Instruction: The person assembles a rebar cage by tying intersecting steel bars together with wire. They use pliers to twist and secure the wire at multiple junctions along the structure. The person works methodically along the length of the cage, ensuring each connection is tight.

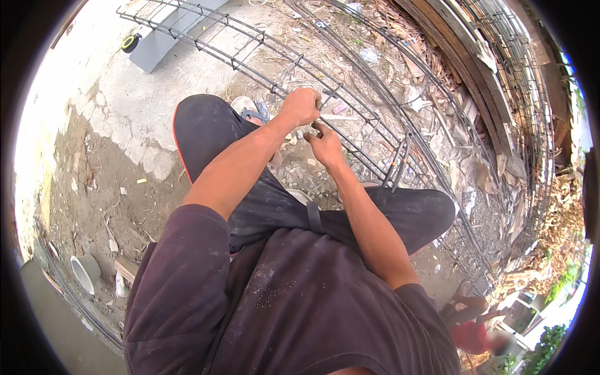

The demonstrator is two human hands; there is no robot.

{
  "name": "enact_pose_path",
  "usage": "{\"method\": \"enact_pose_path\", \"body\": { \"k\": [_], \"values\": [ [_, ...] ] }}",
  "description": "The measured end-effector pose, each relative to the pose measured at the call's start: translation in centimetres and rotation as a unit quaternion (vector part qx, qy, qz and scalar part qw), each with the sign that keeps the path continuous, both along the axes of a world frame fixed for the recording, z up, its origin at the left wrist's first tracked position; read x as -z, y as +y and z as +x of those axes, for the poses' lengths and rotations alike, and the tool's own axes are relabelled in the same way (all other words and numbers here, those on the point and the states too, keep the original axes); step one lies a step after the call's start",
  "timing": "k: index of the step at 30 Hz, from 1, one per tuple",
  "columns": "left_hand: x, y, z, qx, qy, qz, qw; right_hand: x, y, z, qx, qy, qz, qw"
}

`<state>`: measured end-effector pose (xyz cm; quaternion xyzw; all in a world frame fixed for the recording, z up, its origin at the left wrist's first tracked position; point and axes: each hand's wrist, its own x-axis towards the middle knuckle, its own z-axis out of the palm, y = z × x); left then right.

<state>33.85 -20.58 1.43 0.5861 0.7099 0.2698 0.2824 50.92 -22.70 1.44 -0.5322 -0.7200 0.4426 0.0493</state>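
A long cage of steel reinforcing bars with bent stirrups runs diagonally in front of my legs. My left hand is at the cage's near side, its fingers curled in; anything in them is hidden. Just below and to the right, my right hand has thumb and finger bent together in a pinch, and what it grips is too small to make out. The hands are close but apart. Pincers with dark handles lean on the cage near my right knee.
More long bars and stacked cages lie to the right beside wooden planks. A grey block bears a round yellow-and-black item. A white bucket lies tipped at lower left. A person in red is at lower right.
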Motion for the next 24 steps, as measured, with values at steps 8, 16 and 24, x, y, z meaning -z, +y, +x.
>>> {"method": "enact_pose_path", "body": {
  "k": [8, 16, 24],
  "values": [
    [0.0, -0.7, -0.3, 0.003, 0.0, 0.008, 1.0, -0.7, -2.6, 0.5, -0.093, -0.136, 0.297, 0.941],
    [-0.6, -2.1, -1.7, 0.09, 0.017, 0.044, 0.995, -6.1, 1.9, 2.1, 0.226, 0.38, -0.434, 0.785],
    [-1.4, -2.8, -0.4, 0.054, 0.068, 0.017, 0.996, -7.2, 6.6, 1.3, 0.019, 0.188, -0.222, 0.956]
  ]
}}
